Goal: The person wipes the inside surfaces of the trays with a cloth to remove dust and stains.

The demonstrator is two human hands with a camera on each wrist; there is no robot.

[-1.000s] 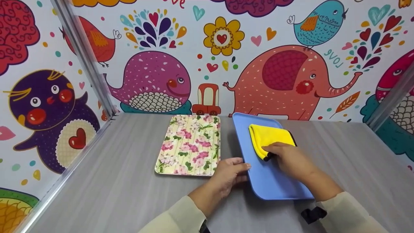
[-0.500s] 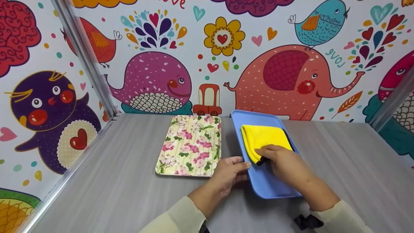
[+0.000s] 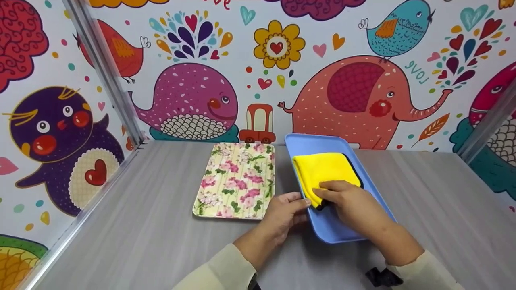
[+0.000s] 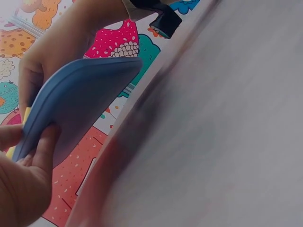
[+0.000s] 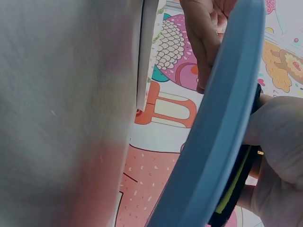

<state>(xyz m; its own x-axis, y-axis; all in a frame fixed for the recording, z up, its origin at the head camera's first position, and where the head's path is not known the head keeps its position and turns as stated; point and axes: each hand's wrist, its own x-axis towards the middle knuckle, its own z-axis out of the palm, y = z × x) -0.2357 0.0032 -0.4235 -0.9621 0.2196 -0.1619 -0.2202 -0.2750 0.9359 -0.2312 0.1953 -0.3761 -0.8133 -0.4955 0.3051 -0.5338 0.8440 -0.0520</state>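
Blue rectangular plastic-looking tray (image 3: 316,145): long axis 11-to-5 o'clock, left hand (image 3: 284,213) pinching rim at 8. Folded yellow black-edged cloth (image 3: 326,169): 11 o'clock from right hand (image 3: 356,205), nearer, gripping it.

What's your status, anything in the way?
Left hand gripping tilted blue tray. Right hand holding yellow cloth against it. Possible snag: left thumb near cloth's corner.

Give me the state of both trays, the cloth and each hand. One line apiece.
Blue tray: tilted, left edge raised off the table.
Floral tray: lying flat on the table, patterned face up.
Cloth: folded, lying against the blue tray's upper face.
Left hand: gripping the blue tray's left edge.
Right hand: holding the cloth against the blue tray.
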